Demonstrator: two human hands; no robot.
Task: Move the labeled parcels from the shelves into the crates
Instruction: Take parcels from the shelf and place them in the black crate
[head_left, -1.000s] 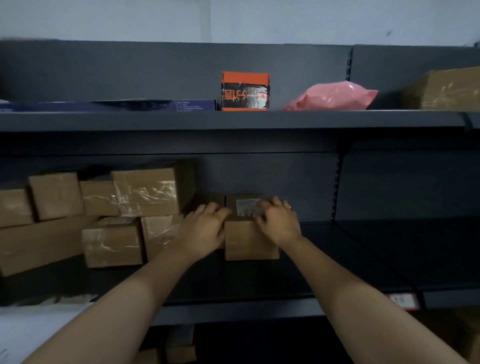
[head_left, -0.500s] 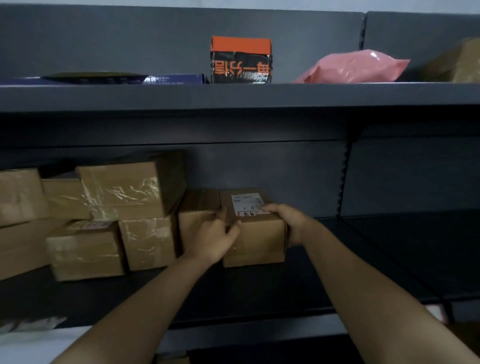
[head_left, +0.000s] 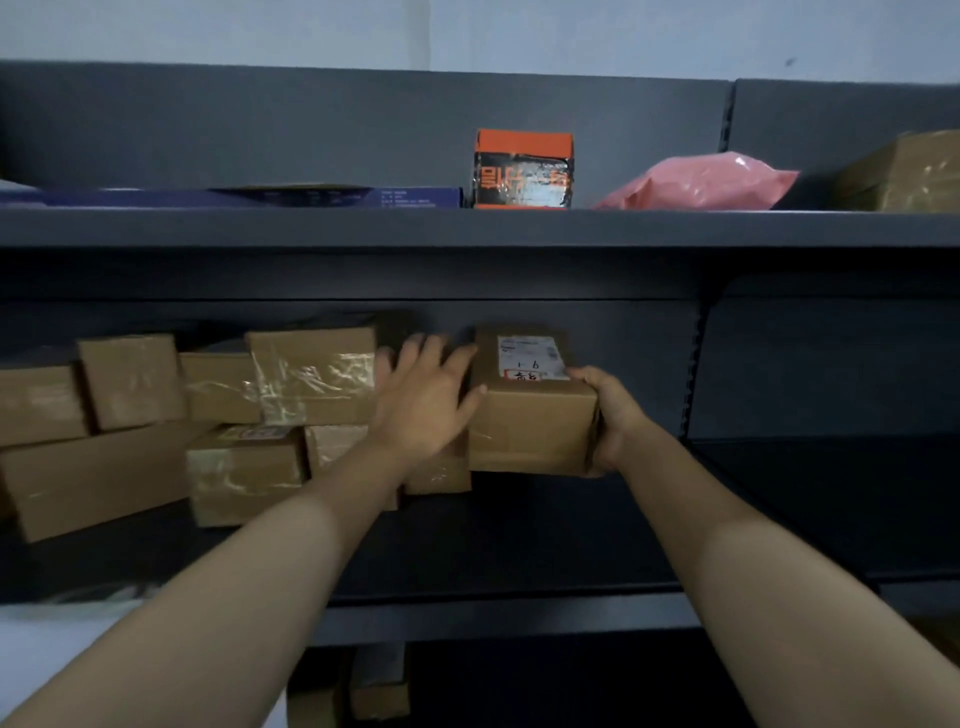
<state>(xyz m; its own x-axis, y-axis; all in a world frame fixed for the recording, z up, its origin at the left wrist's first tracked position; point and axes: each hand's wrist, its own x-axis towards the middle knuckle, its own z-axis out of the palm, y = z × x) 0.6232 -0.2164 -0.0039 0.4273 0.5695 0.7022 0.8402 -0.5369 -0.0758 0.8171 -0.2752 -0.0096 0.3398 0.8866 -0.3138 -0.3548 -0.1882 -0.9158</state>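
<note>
The labelled parcel (head_left: 530, 421), a brown cardboard box, sits at the middle shelf (head_left: 519, 551); I cannot tell whether its base touches the board. The right hand (head_left: 608, 415) is clamped on the parcel's right side, with the thumb on top beside the label (head_left: 530, 358). The left hand (head_left: 423, 395) is spread flat just left of the parcel, its thumb against the parcel's left edge.

The white label carries a handwritten "9-1" above a red-edged sticker that is too blurred to read.

Left of the parcel, taped brown boxes (head_left: 311, 379) are stacked close together. In front of it and to its right, dark shelf board shows.

On the top shelf (head_left: 467, 228) above the parcel stand:
- an orange and black box (head_left: 523, 169) with large unreadable characters
- a pink bag (head_left: 701, 182)
- a flat blue box (head_left: 332, 197)
</note>
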